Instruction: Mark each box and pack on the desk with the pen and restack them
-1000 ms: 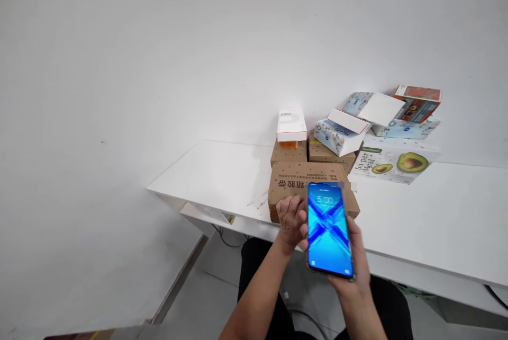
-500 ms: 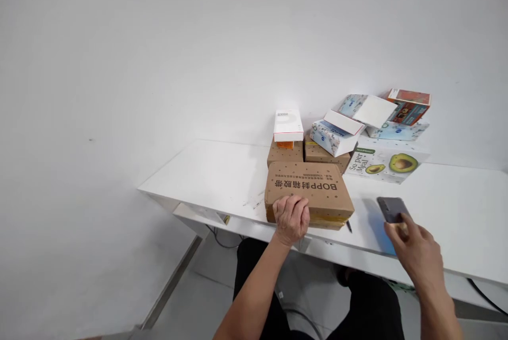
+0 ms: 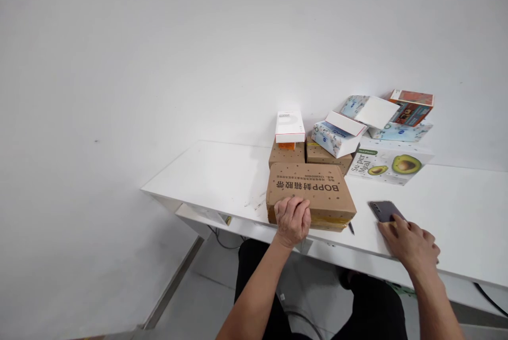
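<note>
My left hand (image 3: 293,220) lies against the top front edge of a brown cardboard box (image 3: 309,189) with dark printed lettering. Its fingers are curled together over that edge, and their tips are hard to see. Over to the right, my right hand (image 3: 410,242) is closed around the near end of a grey smartphone (image 3: 381,211). The phone lies back side up on the white table, its camera end pointing away to the left. My palm and fingers hide its lower part. Between the two hands, a dark pen (image 3: 351,228) shows beside the box's right corner.
Behind the front box stand more brown boxes (image 3: 286,155), with a white box (image 3: 289,127) on top. Floral-print boxes (image 3: 335,139), an orange-red box (image 3: 413,106) and an avocado-print box (image 3: 391,166) are stacked by the wall. The white table (image 3: 206,176) has open shelf space below.
My right hand has lowered the phone onto the table, turning it slightly; the blue glow underneath is gone. My left hand stays at the box. The view has shifted a little.
</note>
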`<state>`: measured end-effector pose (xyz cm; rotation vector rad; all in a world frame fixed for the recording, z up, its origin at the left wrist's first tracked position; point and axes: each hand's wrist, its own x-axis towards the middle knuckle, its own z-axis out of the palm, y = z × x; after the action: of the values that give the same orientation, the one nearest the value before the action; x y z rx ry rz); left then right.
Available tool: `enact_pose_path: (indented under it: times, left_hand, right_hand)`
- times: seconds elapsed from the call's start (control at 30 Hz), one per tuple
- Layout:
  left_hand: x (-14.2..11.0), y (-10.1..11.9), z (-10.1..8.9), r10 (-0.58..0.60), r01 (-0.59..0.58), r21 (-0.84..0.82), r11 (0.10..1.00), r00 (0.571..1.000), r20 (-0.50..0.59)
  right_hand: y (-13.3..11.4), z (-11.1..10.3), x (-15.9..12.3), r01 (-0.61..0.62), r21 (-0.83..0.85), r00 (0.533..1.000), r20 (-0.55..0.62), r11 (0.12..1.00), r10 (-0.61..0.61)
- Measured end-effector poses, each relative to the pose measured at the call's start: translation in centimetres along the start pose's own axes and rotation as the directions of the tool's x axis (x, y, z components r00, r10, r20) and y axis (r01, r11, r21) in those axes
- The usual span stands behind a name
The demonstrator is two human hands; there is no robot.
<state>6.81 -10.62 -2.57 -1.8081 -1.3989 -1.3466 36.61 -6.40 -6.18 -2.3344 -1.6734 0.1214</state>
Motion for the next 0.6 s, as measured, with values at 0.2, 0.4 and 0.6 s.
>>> enact_pose_path:
  times: [0.2, 0.4, 0.6]
  left_hand:
    - [0.1, 0.0, -0.1, 0.021, -0.021, -0.031, 0.999, 1.0, -0.012]
    - [0.0, -0.7, -1.9, -0.019, 0.019, -0.066, 0.998, 1.0, -0.001]
    - [-1.3, -7.1, -6.4, -0.1, 0.09, -0.105, 0.99, 0.99, -0.1]
  right_hand:
    - [-2.6, -0.3, -0.9, 0.255, 0.467, 0.964, -0.197, 0.847, -0.181]
    - [-9.9, -1.6, -6.8, 0.216, 0.816, 0.946, -0.039, 0.536, -0.321]
    - [-13.9, -1.2, -10.9, 0.289, 0.889, 0.826, -0.044, 0.356, -0.562]
